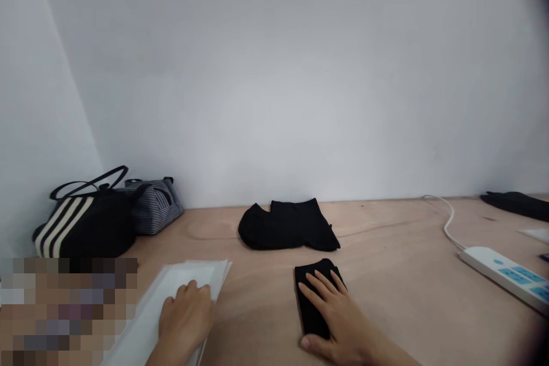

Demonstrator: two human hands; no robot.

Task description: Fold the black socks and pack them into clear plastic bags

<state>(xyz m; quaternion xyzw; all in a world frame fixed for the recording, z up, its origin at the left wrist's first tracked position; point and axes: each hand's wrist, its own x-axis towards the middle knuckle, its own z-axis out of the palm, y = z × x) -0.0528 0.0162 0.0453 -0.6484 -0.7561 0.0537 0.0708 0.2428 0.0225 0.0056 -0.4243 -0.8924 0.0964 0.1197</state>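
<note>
Grip state: right hand (pixel 338 315) released, fingers spread flat on the folded black cloth rectangle (pixel 312 320), right of centre on the near side; left hand (pixel 187 311) curled on the layered white translucent sheets (pixel 148 311). I cannot tell whether it pinches one. Hazards, largest item first. Pale-brown wooden tabletop (pixel 253 309): looks smooth, so sideways pressure could slide whatever I press. Sheets: edges sit unevenly; dragging my fist could fan or crease them. Folded cloth: lifting my palm abruptly may loosen the fold.

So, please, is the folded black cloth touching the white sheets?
Apart; the head view shows tabletop between the folded black cloth and the white sheets.
</note>
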